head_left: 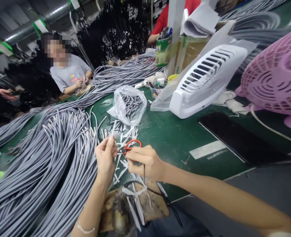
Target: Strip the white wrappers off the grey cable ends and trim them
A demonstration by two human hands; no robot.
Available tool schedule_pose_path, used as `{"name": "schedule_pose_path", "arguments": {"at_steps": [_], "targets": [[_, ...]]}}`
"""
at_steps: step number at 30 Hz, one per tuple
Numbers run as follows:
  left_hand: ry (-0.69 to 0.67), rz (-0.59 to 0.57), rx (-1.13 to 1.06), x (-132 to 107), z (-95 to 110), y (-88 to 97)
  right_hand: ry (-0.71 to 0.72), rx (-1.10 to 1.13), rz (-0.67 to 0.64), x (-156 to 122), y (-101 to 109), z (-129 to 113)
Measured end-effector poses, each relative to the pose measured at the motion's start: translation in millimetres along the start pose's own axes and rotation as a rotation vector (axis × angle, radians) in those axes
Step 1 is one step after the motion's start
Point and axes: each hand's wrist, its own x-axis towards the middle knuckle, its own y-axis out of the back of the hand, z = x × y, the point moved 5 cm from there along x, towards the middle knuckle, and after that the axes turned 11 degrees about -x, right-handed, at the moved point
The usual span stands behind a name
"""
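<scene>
My left hand (106,159) is closed, pinching the end of a grey cable (96,135) from the big bundle of grey cables (44,171) at the left. My right hand (145,163) is closed on small scissors with an orange handle (133,143), their tip meeting the cable end beside my left fingers. A thin black piece hangs down from my right hand. White cut strips (122,136) lie scattered on the green table (175,135) just beyond my hands. A clear plastic bag of small dark tubes (130,104) sits behind them.
A white fan (204,79) and a pink fan (276,75) stand at the right, with a black phone (239,138) lying in front. A green can with pens (163,49) stands at the back. Another person (68,74) works across the table at the left; someone in red (160,23) sits behind.
</scene>
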Motion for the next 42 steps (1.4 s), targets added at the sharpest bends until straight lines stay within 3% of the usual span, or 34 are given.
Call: {"name": "schedule_pose_path", "arguments": {"at_steps": [2,4,7,9,12,18,20,23,27,29,31,33,35,37,42], "targets": [[-0.085,0.083,-0.039,8,12,10.4,0.072,0.059,-0.052,-3,-2,-8],[-0.122,0.052,0.006,10,20,14.1,0.038,0.104,-0.048,-1,1,-7],[-0.176,-0.160,0.244,1,19,5.4,-0.306,0.146,0.035,7,14,18],[-0.281,-0.306,0.428,-10,14,-4.0,-0.549,0.229,0.057,9,19,37],[-0.488,-0.469,0.661,-23,10,-16.6,-0.704,0.373,0.034,12,21,51],[-0.903,-0.615,1.022,-33,27,-25.5,-0.603,0.180,0.020,16,27,47],[-0.989,-0.581,1.081,-33,35,-23.2,-0.553,0.085,-0.002,17,29,44],[-1.048,-0.433,1.110,-30,44,-16.1,-0.541,0.034,-0.007,17,30,43],[-1.026,-0.271,1.051,-22,51,-4.6,-0.529,0.066,0.010,16,30,43],[-0.860,-0.232,0.917,-12,52,3.6,-0.514,0.073,0.045,16,31,42],[-0.562,-0.301,0.765,-1,44,8.0,-0.503,0.055,0.090,15,34,41],[-0.262,-0.472,0.688,3,28,4.1,-0.484,0.012,0.126,15,36,40],[-0.112,-0.606,0.685,-2,15,-3.3,-0.429,-0.026,0.149,15,38,37],[-0.145,-0.613,0.674,-8,11,-9.4,-0.347,-0.050,0.178,16,41,34],[-0.482,-0.525,0.689,-23,25,-16.0,-0.144,-0.146,0.249,18,49,26]]}}
